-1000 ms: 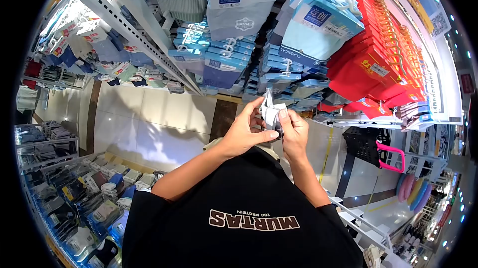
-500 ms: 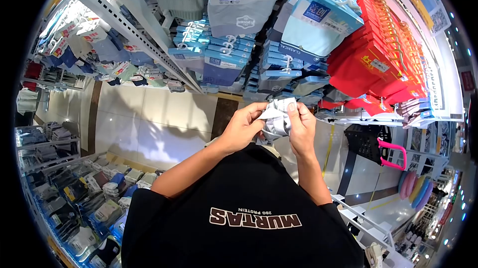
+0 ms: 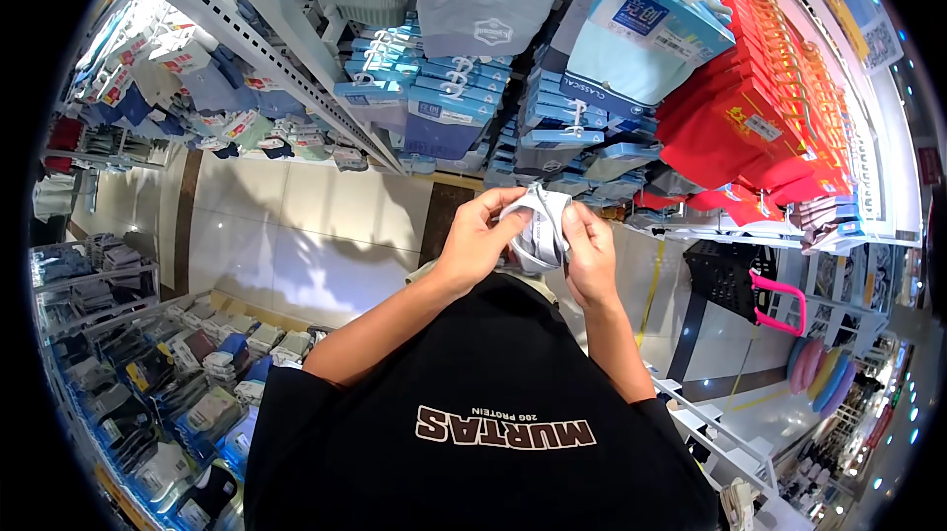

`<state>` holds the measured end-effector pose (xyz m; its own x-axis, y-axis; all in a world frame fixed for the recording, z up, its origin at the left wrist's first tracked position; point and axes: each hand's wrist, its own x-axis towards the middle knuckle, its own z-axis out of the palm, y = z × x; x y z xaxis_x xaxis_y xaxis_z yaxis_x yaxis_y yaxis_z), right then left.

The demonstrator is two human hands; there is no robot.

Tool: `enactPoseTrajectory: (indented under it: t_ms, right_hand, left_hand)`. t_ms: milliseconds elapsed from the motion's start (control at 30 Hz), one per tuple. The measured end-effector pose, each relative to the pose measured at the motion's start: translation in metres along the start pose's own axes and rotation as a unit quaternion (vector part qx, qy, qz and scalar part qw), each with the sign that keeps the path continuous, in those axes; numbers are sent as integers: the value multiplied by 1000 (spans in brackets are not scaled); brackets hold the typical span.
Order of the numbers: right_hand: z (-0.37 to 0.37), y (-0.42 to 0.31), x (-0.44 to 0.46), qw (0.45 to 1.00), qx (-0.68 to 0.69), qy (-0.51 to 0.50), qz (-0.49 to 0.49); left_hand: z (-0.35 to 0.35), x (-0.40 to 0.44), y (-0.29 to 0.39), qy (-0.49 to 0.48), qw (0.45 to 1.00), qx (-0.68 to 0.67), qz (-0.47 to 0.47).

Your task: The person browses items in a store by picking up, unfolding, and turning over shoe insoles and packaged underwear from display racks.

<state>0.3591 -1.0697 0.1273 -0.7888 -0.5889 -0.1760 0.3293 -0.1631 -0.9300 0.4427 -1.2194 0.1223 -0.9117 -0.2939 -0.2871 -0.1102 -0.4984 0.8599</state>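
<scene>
Between my two hands is a loosely coiled roll of white strip (image 3: 541, 235), with grey marks on its inner turns. It looks like a label roll, but I cannot make out the print. My left hand (image 3: 479, 241) pinches its left side, thumb on the near face and fingers behind. From the right, my right hand (image 3: 589, 253) grips the other edge, its thumb near the top of the coil. Both hands are in front of my black T-shirt (image 3: 473, 373), just short of the hanging packs.
Light-blue underwear packs (image 3: 493, 28) hang on hooks ahead, beside red packs (image 3: 735, 122). A perforated white post (image 3: 266, 58) rises to the left. A black basket with a pink handle (image 3: 779, 304) is at right. Packaged goods (image 3: 168, 383) fill a low display at lower left.
The roll has turned in my hands, and its coil now opens toward me in wider loops. The pointed white flap no longer shows. My right hand has shifted slightly left.
</scene>
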Motion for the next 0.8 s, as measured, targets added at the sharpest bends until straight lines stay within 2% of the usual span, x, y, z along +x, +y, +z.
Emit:
enactPoseTrajectory:
  t_ms: [67,167,200,300,333,467,567,800]
  right_hand:
    - [-6,2,0,999,32,-7,31]
    - [3,-3,-2,998,-14,-52,-43]
    - [4,-2,-3,996,-44,-70,-42]
    - [11,-9,-4,979,-193,-64,-34]
    - [11,-5,-4,990,-132,-45,-33]
    - [2,-2,3,992,-89,47,-80]
    - [5,-8,1,990,-75,68,-97]
    - [4,-1,-1,987,-79,88,-111]
  left_hand:
    - [-1,1,0,20,998,-67,-6]
    - [-2,3,-4,38,998,-48,22]
    - [-1,1,3,32,999,-3,12]
    - [-2,0,-2,-17,1000,-3,17]
    - [-4,1,-3,-25,1000,-7,4]
    - [-8,-4,2,-39,999,-2,15]
    - [-13,-6,5,-65,998,-4,-1]
    - [-16,-5,0,-95,993,-60,22]
